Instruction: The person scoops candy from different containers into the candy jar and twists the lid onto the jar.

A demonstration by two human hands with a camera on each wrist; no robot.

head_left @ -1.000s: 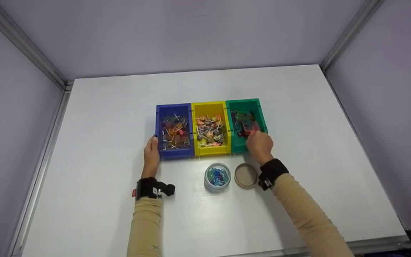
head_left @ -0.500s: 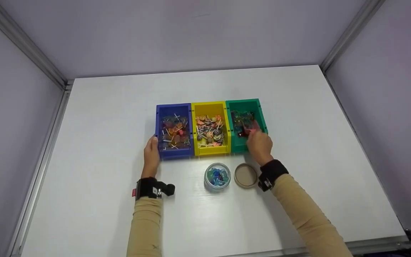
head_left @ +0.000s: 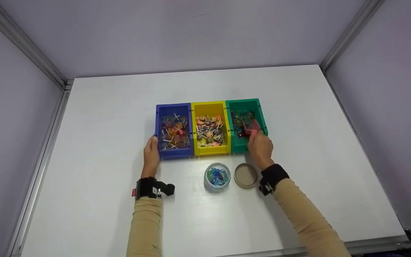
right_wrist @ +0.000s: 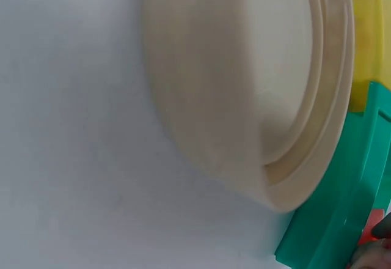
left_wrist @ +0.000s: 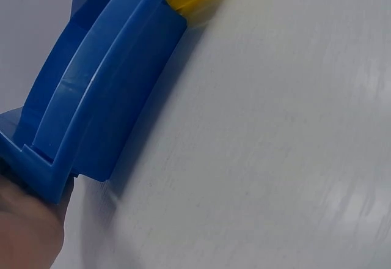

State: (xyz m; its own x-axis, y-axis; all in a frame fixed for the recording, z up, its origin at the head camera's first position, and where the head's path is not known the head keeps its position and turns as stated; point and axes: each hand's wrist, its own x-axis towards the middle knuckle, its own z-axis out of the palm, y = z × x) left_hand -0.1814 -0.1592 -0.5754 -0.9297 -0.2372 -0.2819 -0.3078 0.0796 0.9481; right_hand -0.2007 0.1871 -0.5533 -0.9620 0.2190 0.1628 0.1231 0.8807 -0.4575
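Blue [head_left: 175,153], yellow [head_left: 212,150] and green [head_left: 240,147] bins stand side by side. My right hand [head_left: 261,148] grips a translucent pink scoop [head_left: 252,127], its head down in the green bin among shiny green and dark wrapped candies [head_left: 240,119]. My left hand [head_left: 151,157] rests against the blue bin's left side near the front corner; its fingers are mostly hidden. In the left wrist view part of that hand [left_wrist: 30,226] touches the blue bin. Before the bins stands a clear jar [head_left: 217,185] holding blue and teal candies [head_left: 217,176].
A round tan lid [head_left: 245,175] lies right of the jar, beside my right wrist; it looms large in the right wrist view. Lollipops fill the blue and yellow bins. Pale panels [head_left: 198,35] enclose the white table [head_left: 198,221] at the back and sides.
The scoop shifts and tilts slightly within the green bin, and my right wrist draws a little toward me. The left hand, bins, jar and lid stay put.
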